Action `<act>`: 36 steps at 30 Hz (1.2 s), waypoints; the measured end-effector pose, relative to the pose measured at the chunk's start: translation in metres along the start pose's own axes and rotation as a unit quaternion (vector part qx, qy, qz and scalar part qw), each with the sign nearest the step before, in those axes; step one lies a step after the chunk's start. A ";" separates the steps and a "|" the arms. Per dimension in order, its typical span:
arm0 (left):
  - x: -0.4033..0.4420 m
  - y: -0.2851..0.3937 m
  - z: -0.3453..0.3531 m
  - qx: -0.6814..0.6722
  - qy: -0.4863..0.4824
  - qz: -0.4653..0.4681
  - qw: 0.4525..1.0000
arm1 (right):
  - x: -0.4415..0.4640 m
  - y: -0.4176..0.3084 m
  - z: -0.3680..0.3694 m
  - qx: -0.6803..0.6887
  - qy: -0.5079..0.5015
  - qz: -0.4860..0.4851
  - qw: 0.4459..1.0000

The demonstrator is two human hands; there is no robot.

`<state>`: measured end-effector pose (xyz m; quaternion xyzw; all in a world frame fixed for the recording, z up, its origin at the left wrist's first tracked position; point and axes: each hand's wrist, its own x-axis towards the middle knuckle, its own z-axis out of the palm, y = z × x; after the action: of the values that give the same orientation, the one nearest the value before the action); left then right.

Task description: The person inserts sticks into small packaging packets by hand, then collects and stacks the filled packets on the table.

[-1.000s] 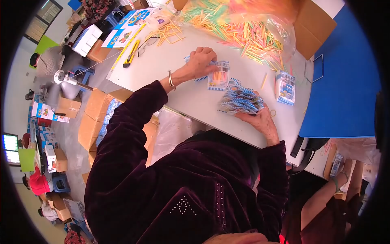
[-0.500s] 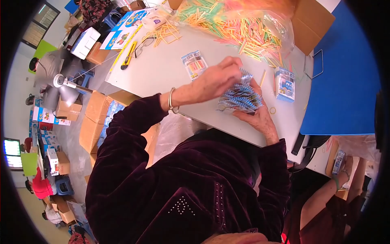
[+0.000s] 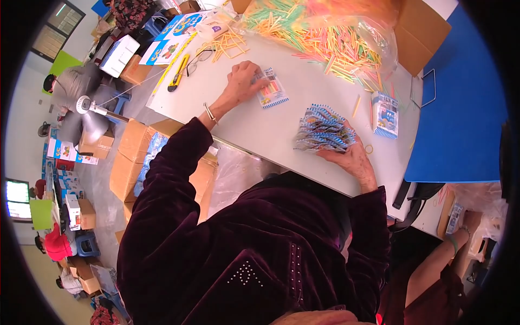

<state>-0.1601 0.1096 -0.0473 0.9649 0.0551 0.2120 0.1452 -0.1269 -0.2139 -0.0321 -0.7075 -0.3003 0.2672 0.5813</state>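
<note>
My left hand [image 3: 242, 82], a bracelet at its wrist, is at the left edge of a flat clear packet [image 3: 274, 94] with blue-and-white striped ends and coloured sticks inside. Its fingers are apart, with the fingertips touching the packet on the table. Over the table's near edge, my right hand [image 3: 352, 160] grips a fanned stack of similar packets [image 3: 324, 130] from its right side. The striped ends of the stack face up, and part of my right fingers is hidden behind it. Another filled packet [image 3: 385, 115] lies to the right of the stack.
Loose coloured sticks [image 3: 346, 51] spill from a plastic bag at the far side. A yellow cutter knife [image 3: 178, 73] and glasses [image 3: 198, 61] lie at left. A rubber band [image 3: 369, 148] lies near my right hand. Cartons [image 3: 130, 157] stand left of the table. Other people sit nearby.
My left hand has left the stack and moved left to the single packet. My right hand keeps hold of the stack in about the same place.
</note>
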 end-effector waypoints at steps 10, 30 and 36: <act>0.018 0.069 -0.018 -0.377 -0.005 -0.015 0.926 | 0.003 0.004 -0.004 0.000 -0.039 0.022 0.999; -0.015 0.115 -0.024 -0.606 -0.262 0.092 0.745 | 0.005 0.009 -0.002 -0.064 0.017 -0.018 0.998; -0.014 0.140 -0.037 -0.275 -0.214 0.239 0.906 | 0.015 0.013 0.004 -0.093 -0.033 -0.012 0.995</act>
<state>-0.1818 -0.0167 0.0215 0.8929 -0.2699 0.0353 0.3586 -0.1177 -0.2023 -0.0463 -0.7461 -0.3509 0.2542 0.5056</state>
